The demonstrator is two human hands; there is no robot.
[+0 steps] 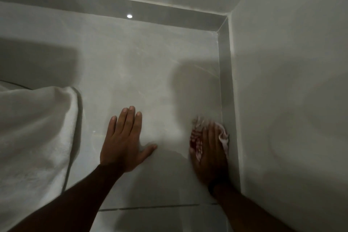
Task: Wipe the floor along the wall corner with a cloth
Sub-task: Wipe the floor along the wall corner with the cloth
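My right hand (211,154) presses a red-and-white patterned cloth (196,141) flat onto the pale tiled floor (150,81), right beside the grey skirting (225,81) of the right wall. The hand and cloth are blurred. Part of the cloth bunches up against the skirting past my fingers. My left hand (123,137) lies flat on the floor with fingers spread, to the left of the cloth, holding nothing. The wall corner (225,19) is further ahead, at the upper right.
A white towel or bedding (35,130) hangs down onto the floor at the left. The right wall (291,81) stands close beside my right arm. A grout line (150,207) crosses the floor near my forearms. A lamp reflection (129,16) shines on the far skirting.
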